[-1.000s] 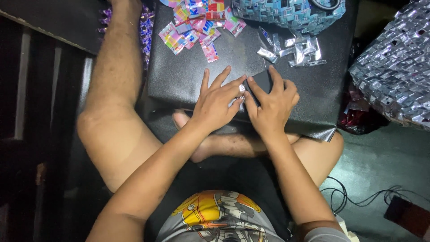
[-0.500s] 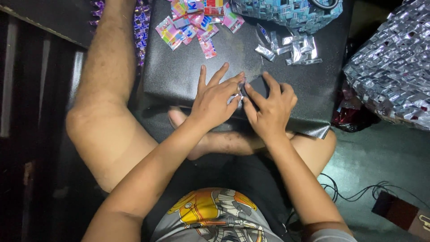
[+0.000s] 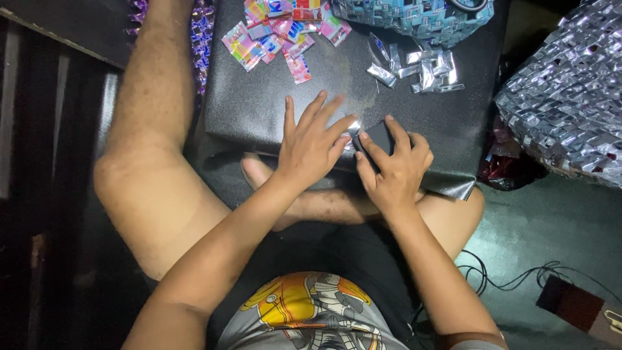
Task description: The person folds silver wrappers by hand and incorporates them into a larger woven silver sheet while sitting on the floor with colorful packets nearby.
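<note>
Both my hands rest on a black textured board [image 3: 259, 110] that lies over my legs. My left hand [image 3: 312, 144] lies flat with fingers spread, its fingertips pressing a small silver foil strip [image 3: 354, 126]. My right hand [image 3: 392, 167] sits just right of it, thumb and forefinger pinching the same strip from the other side. Most of the strip is hidden under my fingers.
Colourful folded wrappers [image 3: 275, 32] lie at the board's far edge, with silver folded pieces [image 3: 418, 68] to their right. A blue woven piece [image 3: 414, 13] sits at the top. A large silver woven sheet [image 3: 570, 110] is at right. Cables [image 3: 518, 279] lie on the floor.
My hands stay together on the foil strip, the fingers shifting slightly as they press it. The view has drifted a little.
</note>
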